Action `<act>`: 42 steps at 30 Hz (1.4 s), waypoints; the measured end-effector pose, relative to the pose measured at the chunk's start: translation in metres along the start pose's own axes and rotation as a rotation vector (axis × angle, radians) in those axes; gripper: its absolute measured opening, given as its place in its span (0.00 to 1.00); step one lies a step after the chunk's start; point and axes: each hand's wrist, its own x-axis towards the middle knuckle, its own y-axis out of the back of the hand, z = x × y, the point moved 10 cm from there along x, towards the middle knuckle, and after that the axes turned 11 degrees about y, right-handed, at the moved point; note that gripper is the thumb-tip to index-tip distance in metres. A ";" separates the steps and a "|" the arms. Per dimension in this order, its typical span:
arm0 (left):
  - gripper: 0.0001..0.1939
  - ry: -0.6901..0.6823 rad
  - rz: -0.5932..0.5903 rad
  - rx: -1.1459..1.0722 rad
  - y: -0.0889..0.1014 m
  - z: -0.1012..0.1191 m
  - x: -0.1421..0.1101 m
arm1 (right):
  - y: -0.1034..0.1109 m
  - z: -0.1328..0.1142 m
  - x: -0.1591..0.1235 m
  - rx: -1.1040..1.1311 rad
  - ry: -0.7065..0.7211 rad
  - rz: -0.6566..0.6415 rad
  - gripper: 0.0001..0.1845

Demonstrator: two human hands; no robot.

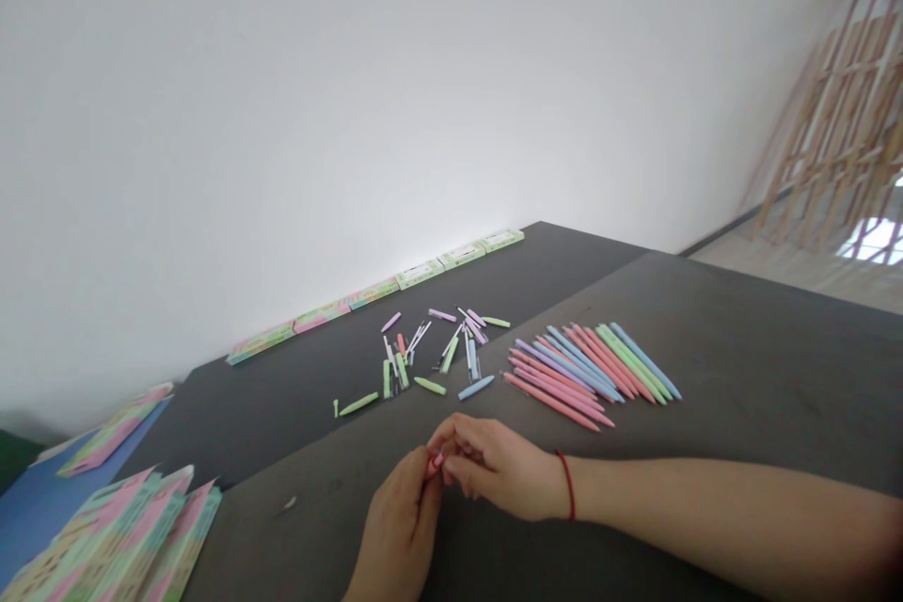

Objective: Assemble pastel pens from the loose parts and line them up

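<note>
My left hand [402, 522] and my right hand [494, 468] meet over the near part of the dark table. Between their fingertips is a small pink pen part [435, 463], mostly covered by the fingers. Both hands are closed around it. Beyond them lie loose pen parts: a green pen barrel [430, 386], a blue pen barrel [476, 387], a purple pen barrel [442, 314] and several thin white refills [419, 339]. To the right of these, a row of whole pens [564, 367] in pink, purple, blue, red and green lies side by side.
Flat pen boxes [373, 293] line the table's back edge against the white wall. Several pastel packets [127, 536] are stacked at the near left, by a blue surface [35, 513]. The table [748, 367] extends to the right, and a wooden rack [832, 103] stands beyond it.
</note>
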 end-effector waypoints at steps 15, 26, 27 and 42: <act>0.11 0.032 0.120 0.203 0.022 -0.021 0.012 | 0.063 0.026 0.014 -0.680 -0.047 0.102 0.07; 0.11 -0.137 0.176 0.344 0.023 -0.016 0.020 | 0.063 0.040 0.017 -1.103 -0.177 -0.159 0.09; 0.10 -0.136 0.178 0.341 0.023 -0.017 0.021 | 0.060 0.039 0.017 -1.109 -0.175 -0.174 0.08; 0.05 -0.075 0.218 0.384 0.021 -0.014 0.017 | 0.050 0.042 0.130 -0.696 -0.202 -0.125 0.18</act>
